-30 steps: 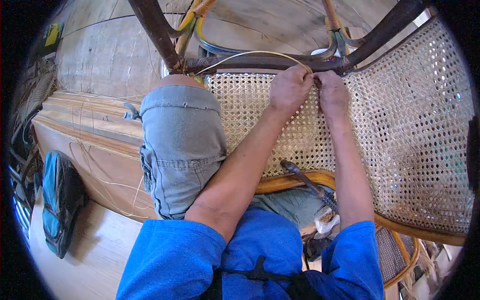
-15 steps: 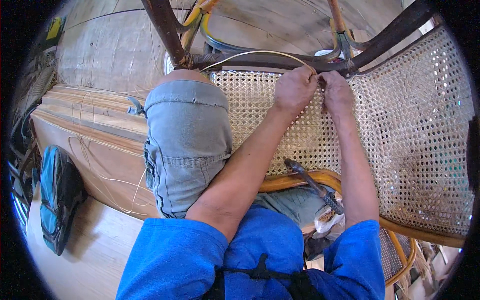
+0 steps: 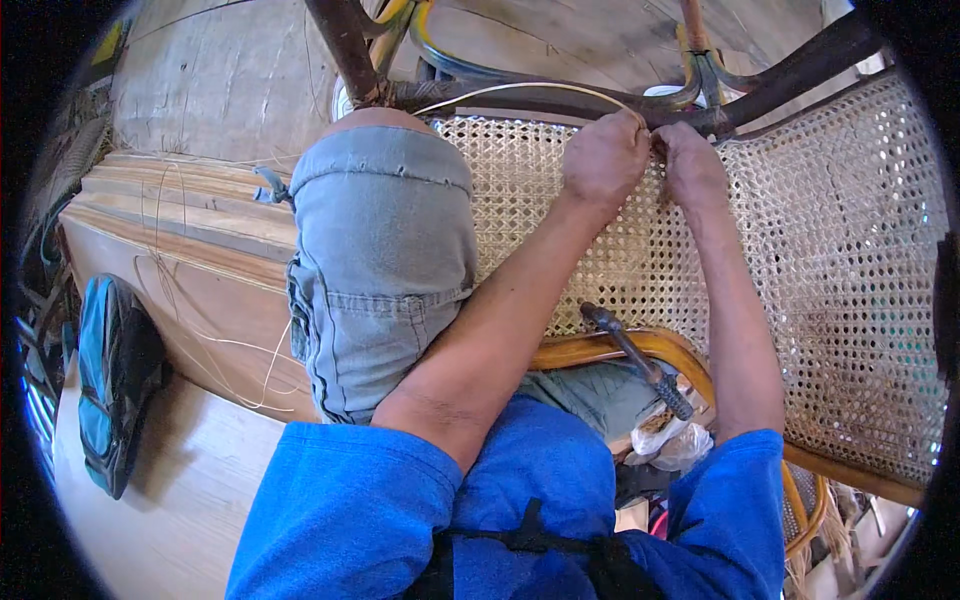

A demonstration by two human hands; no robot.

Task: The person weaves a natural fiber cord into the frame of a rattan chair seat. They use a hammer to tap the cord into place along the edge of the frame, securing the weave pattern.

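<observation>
A woven cane chair seat [image 3: 520, 190] lies in front of me, bordered at the far side by a dark frame rail [image 3: 520, 97]. My left hand [image 3: 607, 160] is closed at the seat's far edge, gripping a thin pale cane strand [image 3: 540, 87] that arches leftward along the rail. Close beside it, my right hand [image 3: 692, 168] has its fingers bent and pinched at the same edge; what they hold is hidden. A hammer [image 3: 632, 355] with a dark head rests across the near wooden rim [image 3: 660, 345] of the seat.
The woven cane backrest [image 3: 850, 260] rises on the right. My left knee [image 3: 385, 230] covers the seat's left part. Stacked wooden boards [image 3: 190, 215] stand at left with loose cane strands [image 3: 165, 270] over them. A blue-and-black backpack [image 3: 115, 385] lies at far left; a plastic bag [image 3: 680, 445] sits below the hammer.
The view has shifted slightly, so the chair and both hands appear a little higher and farther right. Both hands stay at the seat's far edge, with the strand still in my left.
</observation>
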